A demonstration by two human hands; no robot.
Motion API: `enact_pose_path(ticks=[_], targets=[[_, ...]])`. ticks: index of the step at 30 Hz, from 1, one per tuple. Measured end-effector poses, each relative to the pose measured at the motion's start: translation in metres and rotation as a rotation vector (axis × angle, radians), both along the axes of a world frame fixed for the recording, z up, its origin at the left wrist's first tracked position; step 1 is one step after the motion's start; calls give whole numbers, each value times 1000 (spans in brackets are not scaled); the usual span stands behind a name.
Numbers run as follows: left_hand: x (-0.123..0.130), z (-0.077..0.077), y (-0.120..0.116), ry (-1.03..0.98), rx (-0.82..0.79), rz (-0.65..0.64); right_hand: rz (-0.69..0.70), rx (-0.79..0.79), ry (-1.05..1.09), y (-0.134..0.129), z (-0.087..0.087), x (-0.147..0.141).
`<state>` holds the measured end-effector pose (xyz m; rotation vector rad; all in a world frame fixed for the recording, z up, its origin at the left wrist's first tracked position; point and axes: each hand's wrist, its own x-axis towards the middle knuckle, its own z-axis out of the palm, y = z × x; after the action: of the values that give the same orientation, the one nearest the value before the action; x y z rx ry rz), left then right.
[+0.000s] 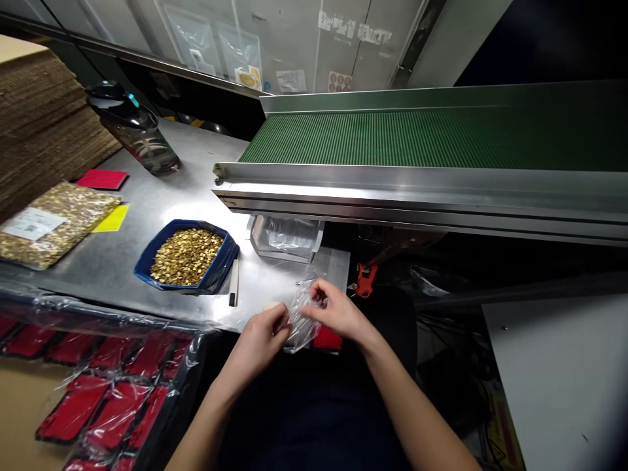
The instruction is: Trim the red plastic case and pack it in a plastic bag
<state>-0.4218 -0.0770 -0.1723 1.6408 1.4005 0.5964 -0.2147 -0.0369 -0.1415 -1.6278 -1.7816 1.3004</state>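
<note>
By the table [255, 288]: our left hand [260, 337] and right hand [342, 315] pinch a clear plastic bag [300, 322].
Bag step: opening or straightening, we judge.
Next move: likely gentle tension.

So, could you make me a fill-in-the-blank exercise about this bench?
The tray holding small gold pieces is coloured ____.
Of the hands at the clear plastic, the one nearer the tray is the ____.
The ribbed conveyor belt is coloured ____.
The wrapped items at lower left are mainly coloured ____.
Missing words: blue; left; green; red.

The bag [299, 325] is colourless, the tray [145, 263] blue, the belt [363, 139] striped green.
</note>
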Motion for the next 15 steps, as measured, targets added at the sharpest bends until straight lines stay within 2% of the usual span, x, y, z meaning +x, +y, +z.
enact_pose_path(ticks=[2,3,5,6,8,10,12,15], targets=[[-12,-8,-12,-117,-198,32,108,-72,206,-10,0,19],[-18,-11,-18,-202,-316,58,90,-100,285,-20,-2,31],[-24,-17,-29,-355,-493,138,-55,-158,305,-46,-8,55],[-24,-19,-33,-392,-523,181,-115,-214,257,-60,-14,65],[-21,-22,-37,-408,-507,262,-112,-407,162,-90,-28,77],[-13,-24,-33,-389,-452,322,-102,-595,210,-114,-44,74],[-5,-25,-23,-351,-378,375,-265,-693,420,-128,-57,59],[6,-23,-5,-277,-283,418,-627,-775,765,-132,-69,28]])
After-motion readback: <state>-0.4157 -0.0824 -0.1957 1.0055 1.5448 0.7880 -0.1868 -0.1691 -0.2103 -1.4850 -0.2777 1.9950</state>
